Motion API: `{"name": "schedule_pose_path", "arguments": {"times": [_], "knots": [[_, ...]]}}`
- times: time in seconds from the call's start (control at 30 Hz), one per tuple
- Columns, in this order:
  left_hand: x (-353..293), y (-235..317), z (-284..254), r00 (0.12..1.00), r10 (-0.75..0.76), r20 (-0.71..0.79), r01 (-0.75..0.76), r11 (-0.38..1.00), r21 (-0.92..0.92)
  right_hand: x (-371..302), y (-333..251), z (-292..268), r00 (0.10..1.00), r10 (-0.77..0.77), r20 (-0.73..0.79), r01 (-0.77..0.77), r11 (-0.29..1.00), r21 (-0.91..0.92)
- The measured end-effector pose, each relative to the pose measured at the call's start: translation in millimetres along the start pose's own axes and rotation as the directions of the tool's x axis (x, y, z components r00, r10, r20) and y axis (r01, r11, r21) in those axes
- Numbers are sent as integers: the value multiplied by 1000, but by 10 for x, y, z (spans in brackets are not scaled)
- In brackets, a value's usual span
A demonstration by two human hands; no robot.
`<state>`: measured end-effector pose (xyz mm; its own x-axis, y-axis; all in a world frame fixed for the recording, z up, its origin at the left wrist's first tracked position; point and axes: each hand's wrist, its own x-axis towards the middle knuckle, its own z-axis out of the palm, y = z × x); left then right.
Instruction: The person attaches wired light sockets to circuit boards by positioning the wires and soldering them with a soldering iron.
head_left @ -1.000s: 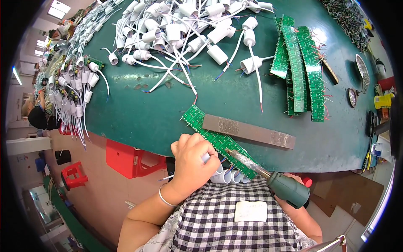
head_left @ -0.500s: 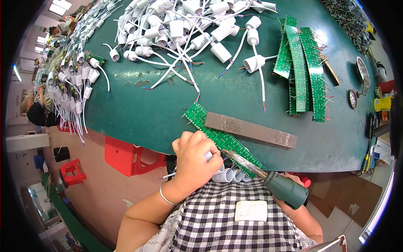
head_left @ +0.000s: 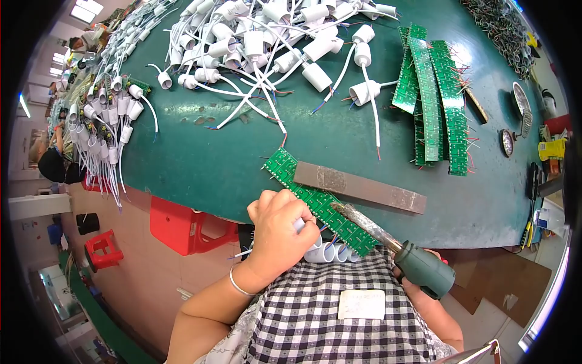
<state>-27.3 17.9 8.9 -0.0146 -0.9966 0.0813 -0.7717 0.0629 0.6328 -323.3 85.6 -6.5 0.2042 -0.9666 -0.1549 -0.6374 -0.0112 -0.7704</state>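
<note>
My left hand (head_left: 280, 227) is closed at the edge of a green circuit board strip (head_left: 318, 199), pinching a white lamp socket (head_left: 299, 225) that its fingers mostly hide. Several more white lamp sockets (head_left: 321, 254) sit in a row along the strip's near edge, with blue and red wire ends reaching the board. A soldering iron (head_left: 424, 268) with a dark green handle is in my right hand (head_left: 417, 293), whose fingers are largely behind the handle. The iron's tip is over the strip, right of my left fingers; whether it touches cannot be made out. A brown rectangular bar (head_left: 361, 187) lies against the strip's far side.
A heap of white corded lamp sockets (head_left: 254, 42) covers the back of the green table (head_left: 206, 158). Stacked circuit board strips (head_left: 427, 103) lie at right, beside a round metal stand (head_left: 508, 142). Another socket bundle (head_left: 100, 124) overhangs the left edge, above a red stool (head_left: 176, 224).
The soldering iron has shifted right and its tip has moved up and away from my left fingers. My left hand has stayed almost in place with its grip kept.
</note>
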Motion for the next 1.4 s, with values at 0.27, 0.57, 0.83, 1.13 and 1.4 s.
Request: {"name": "schedule_pose_path", "arguments": {"times": [0.27, 0.57, 0.83, 1.13, 1.4], "knots": [[1, -14, -130, 996, -17, 92, 25, 996, -86, -22, 33, 16, 998, 57, 2, -55, 965, 258], [20, -112, -247, 982, 31, 186, -8, 993, -120, 9, -4, -32, 995, 74, 60, -86, 969, 230], [39, -93, -210, 988, 24, 152, -14, 997, -71, -9, 6, -15, 997, 76, 27, -80, 971, 227], [35, -66, -69, 997, -56, 49, 59, 996, -59, 132, -144, -8, 990, -137, -43, 141, 984, 111], [36, -54, -40, 999, -46, 22, 47, 998, -34, 306, -347, -62, 943, -327, -54, 329, 944, 25]]}}
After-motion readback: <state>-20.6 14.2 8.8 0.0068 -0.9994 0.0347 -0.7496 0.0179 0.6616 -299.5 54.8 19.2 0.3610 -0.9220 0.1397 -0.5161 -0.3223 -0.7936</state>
